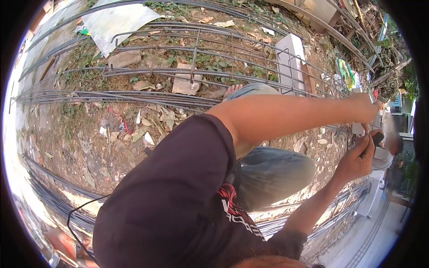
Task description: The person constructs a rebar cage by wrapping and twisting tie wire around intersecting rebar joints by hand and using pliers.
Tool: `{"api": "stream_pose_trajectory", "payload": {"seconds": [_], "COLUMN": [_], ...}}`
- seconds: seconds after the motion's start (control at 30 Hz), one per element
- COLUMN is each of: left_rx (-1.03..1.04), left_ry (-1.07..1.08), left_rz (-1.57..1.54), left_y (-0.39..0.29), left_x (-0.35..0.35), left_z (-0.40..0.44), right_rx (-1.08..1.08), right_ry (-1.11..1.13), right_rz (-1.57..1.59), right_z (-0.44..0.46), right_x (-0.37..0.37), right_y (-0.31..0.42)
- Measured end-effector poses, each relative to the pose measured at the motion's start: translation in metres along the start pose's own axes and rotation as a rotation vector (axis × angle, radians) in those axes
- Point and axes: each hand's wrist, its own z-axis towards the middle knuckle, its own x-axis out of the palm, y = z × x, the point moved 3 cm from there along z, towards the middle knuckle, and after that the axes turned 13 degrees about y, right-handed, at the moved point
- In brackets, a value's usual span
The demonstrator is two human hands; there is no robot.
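littered ground [87,149], rebar cage [195,53] lying across it, partly over a white block [289,62]. left hand [363,107] and right hand [355,161] close together near its far end; can't tell how tight either grip is or on what. risks: cage could rock off the block, bare toes [232,89] sit near bar ends, loose bars [134,95] could trip someone.

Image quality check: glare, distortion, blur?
Head view: fisheye bends steel bars, corners black; left edge blown out; pale sheet bright, dark shirt keeps its folds; left hand and right hand near the right rim, fingertip detail soft.
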Motion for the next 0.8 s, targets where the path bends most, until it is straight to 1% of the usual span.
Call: {"api": "stream_pose_trajectory", "payload": {"seconds": [0.03, 0.13, 0.23, 0.33, 0.37, 0.43, 0.5, 0.53, 0.63, 0.7, 0.73, 0.77, 0.8], "left_rx": [-0.085, 0.027, 0.178, 0.153, 0.138, 0.032, 0.251, 0.37, 0.265, 0.261, 0.247, 0.29, 0.282], "left_ry": [0.014, -0.303, -0.641, -0.538, -0.48, -0.35, -0.228, -0.165, -0.121, -0.144, -0.145, -0.135, -0.087], "left_rz": [-0.29, -0.385, -0.242, -0.342, -0.401, -0.445, -0.191, -0.063, -0.24, -0.197, -0.175, -0.169, -0.212], "left_y": [0.006, -0.015, -0.002, -0.01, -0.02, -0.041, -0.031, -0.033, -0.047, -0.05, -0.049, -0.052, -0.055], "left_x": [-0.002, -0.024, -0.06, -0.08, -0.075, -0.051, -0.022, -0.013, -0.033, -0.039, -0.037, -0.033, -0.029], "left_z": [0.004, -0.009, 0.033, 0.036, 0.022, -0.003, 0.011, 0.018, -0.01, -0.019, -0.022, -0.016, -0.024], "right_rx": [-0.102, -0.028, -0.14, -0.245, -0.282, -0.166, 0.137, 0.261, 0.211, -0.177, -0.242, -0.289, -0.19], "right_ry": [0.051, 0.307, 0.331, 0.405, 0.291, 0.072, -0.147, 0.237, 0.913, 0.696, 0.48, 0.258, 0.044], "right_rz": [-0.032, 0.065, 0.055, 0.032, -0.022, 0.008, 0.163, 0.439, 0.727, 0.394, 0.357, 0.299, 0.284], "right_z": [-0.006, -0.025, -0.04, -0.046, -0.04, -0.014, 0.013, 0.016, -0.017, -0.027, -0.017, -0.007, 0.007], "right_x": [0.01, 0.036, 0.039, 0.016, 0.0, -0.017, -0.02, 0.004, 0.038, -0.003, -0.024, -0.045, -0.055], "right_y": [0.013, 0.019, 0.03, 0.027, 0.007, -0.02, -0.025, -0.034, 0.008, 0.039, 0.046, 0.053, 0.033]}}
